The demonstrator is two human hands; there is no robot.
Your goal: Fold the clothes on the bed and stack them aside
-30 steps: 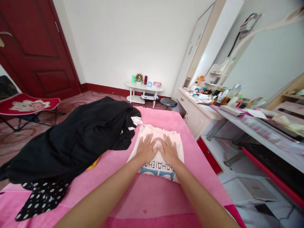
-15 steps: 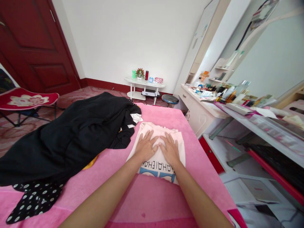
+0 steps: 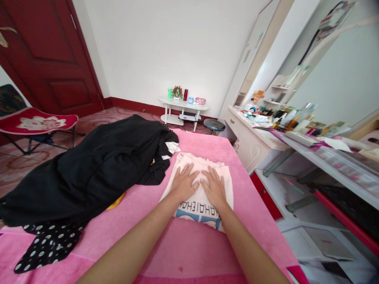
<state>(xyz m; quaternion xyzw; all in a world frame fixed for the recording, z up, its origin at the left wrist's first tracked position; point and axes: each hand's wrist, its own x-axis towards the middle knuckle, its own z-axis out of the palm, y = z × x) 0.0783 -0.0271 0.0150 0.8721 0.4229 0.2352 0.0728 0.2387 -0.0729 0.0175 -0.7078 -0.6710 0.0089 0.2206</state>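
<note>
A folded pale pink T-shirt [image 3: 204,199] with black lettering and a blue print lies on the pink bed cover [image 3: 174,252]. My left hand [image 3: 185,183] rests flat on its left half, fingers spread. Beside it, my right hand [image 3: 214,187] presses flat on the right half, fingers also apart. The thumbs and index fingers almost meet at the middle of the cloth. Both forearms cover part of the print, and neither hand grips anything.
Left of the shirt lies a heap of black clothing [image 3: 97,165], with black dotted cloth [image 3: 50,244] under its near end. A dressing table [image 3: 251,134] crowded with bottles stands at the right. A low white table [image 3: 183,104] and a round stool [image 3: 214,124] are beyond the bed.
The view has shifted slightly, so everything sits a little further right. Both hands stay flat on the shirt with hardly any movement.
</note>
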